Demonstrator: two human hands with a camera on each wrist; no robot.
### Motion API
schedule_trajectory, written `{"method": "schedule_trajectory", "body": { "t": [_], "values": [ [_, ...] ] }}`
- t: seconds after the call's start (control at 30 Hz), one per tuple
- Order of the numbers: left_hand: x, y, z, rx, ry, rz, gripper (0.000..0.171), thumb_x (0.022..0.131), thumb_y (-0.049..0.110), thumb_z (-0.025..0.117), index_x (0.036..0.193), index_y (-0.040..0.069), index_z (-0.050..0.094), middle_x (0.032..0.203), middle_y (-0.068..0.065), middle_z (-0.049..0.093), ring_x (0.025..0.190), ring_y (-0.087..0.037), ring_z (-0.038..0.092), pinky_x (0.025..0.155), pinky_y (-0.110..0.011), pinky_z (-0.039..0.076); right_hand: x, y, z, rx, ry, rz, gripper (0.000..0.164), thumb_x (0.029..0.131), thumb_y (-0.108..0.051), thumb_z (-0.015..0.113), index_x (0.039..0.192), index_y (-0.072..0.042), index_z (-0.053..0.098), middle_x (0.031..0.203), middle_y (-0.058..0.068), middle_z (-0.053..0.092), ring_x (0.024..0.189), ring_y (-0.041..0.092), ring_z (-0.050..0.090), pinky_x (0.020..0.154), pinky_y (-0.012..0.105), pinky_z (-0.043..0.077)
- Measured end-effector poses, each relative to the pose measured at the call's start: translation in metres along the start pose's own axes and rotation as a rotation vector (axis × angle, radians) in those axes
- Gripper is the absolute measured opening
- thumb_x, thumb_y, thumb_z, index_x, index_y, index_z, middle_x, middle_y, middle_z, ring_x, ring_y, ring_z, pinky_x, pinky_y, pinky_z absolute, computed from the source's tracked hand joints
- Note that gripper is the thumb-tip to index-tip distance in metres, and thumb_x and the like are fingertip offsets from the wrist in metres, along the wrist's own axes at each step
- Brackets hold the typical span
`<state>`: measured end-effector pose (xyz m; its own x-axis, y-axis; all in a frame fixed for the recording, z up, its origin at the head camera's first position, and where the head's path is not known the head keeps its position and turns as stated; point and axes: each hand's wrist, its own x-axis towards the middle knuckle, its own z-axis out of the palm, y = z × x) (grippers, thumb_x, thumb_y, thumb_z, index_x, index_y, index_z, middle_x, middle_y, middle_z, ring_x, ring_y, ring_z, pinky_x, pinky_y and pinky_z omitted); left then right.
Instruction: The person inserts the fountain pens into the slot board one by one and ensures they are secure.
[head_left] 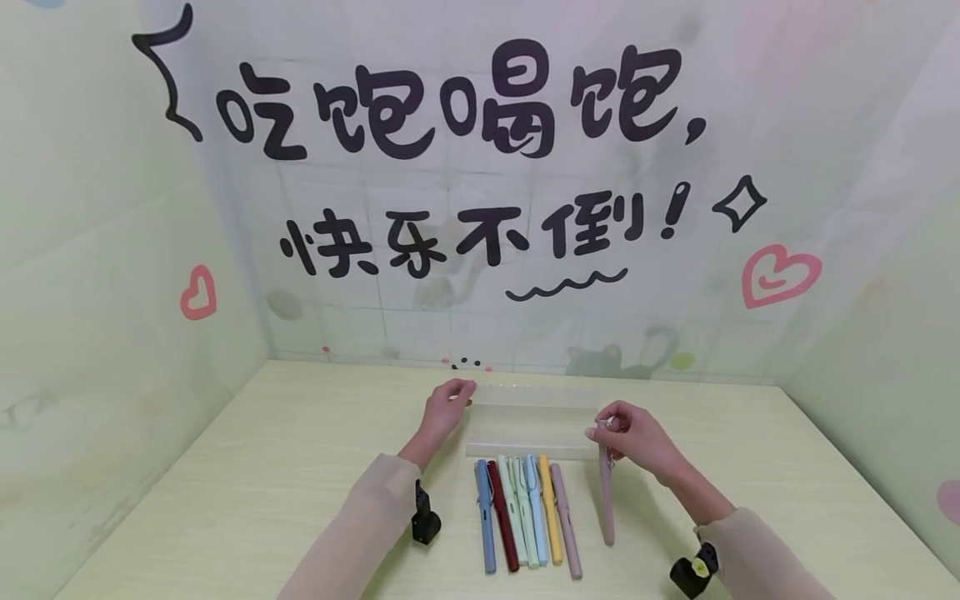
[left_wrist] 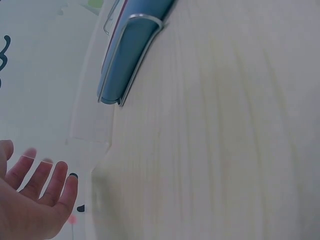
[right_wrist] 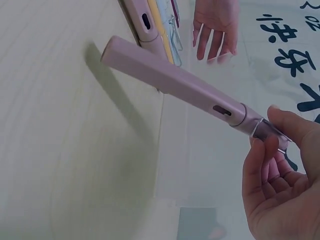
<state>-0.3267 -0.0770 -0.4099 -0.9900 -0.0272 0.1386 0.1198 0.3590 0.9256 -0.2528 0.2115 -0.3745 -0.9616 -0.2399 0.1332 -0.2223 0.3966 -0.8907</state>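
My right hand (head_left: pixel 637 437) pinches a mauve fountain pen (head_left: pixel 607 492) by its clip end, between thumb and fingers. In the right wrist view the pen (right_wrist: pixel 175 85) slants above the table, its barrel end pointing away from the hand. At the left end of a clear plastic box (head_left: pixel 532 450) is my left hand (head_left: pixel 446 408), fingertips right at the box's back corner. The left wrist view shows that hand (left_wrist: pixel 40 200) with its fingers extended and spread. In front of the box lie several pens side by side, from a blue pen (head_left: pixel 486 517) to another mauve pen (head_left: pixel 566 521).
Between those two lie a dark red pen (head_left: pixel 503 517), pale green pens (head_left: pixel 512 508), a light blue pen (head_left: pixel 536 508) and a yellow pen (head_left: pixel 551 508). A pale wood-grain table (head_left: pixel 315 467) is under everything. Printed cloth walls (head_left: pixel 480 325) stand behind and at both sides.
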Motion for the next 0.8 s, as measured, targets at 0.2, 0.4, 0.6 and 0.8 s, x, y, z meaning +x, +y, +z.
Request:
{"method": "schedule_trajectory", "body": {
  "t": [0.2,0.4,0.6,0.8],
  "values": [
    [0.0,0.001,0.0,0.0,0.0,-0.002,0.033,0.092,0.029,0.047,0.106,0.001,0.058,0.103,-0.014,0.058,0.089,-0.025,0.059,0.075,-0.036,0.046,0.005,-0.011,-0.004,-0.115,0.102,-0.033,0.028,0.077,-0.016,0.069,0.09,0.003,0.052,0.064,0.006,0.05,0.052,0.018,0.05,0.05,0.036,0.048],
    [-0.001,0.001,0.0,0.002,0.001,0.006,0.033,0.092,0.028,0.048,0.106,0.0,0.059,0.102,-0.014,0.058,0.089,-0.025,0.059,0.075,-0.036,0.046,0.014,-0.018,-0.008,-0.254,0.202,-0.056,0.026,0.077,-0.017,0.068,0.089,0.001,0.054,0.065,0.005,0.05,0.052,0.017,0.05,0.048,0.03,0.047],
    [-0.002,0.001,0.0,-0.006,0.005,0.012,0.033,0.091,0.029,0.048,0.104,0.001,0.06,0.101,-0.013,0.059,0.088,-0.025,0.059,0.072,-0.035,0.046,0.023,-0.024,-0.014,-0.309,0.269,-0.078,0.026,0.078,-0.017,0.068,0.091,0.001,0.054,0.066,0.006,0.051,0.052,0.017,0.049,0.046,0.028,0.045],
    [-0.002,0.001,-0.001,-0.009,0.002,0.023,0.034,0.092,0.029,0.048,0.105,0.0,0.059,0.101,-0.012,0.059,0.088,-0.025,0.059,0.071,-0.035,0.046,0.032,-0.028,-0.021,-0.34,0.327,-0.077,0.027,0.078,-0.018,0.068,0.092,0.001,0.054,0.068,0.007,0.052,0.057,0.018,0.048,0.048,0.029,0.044]
  ]
}}
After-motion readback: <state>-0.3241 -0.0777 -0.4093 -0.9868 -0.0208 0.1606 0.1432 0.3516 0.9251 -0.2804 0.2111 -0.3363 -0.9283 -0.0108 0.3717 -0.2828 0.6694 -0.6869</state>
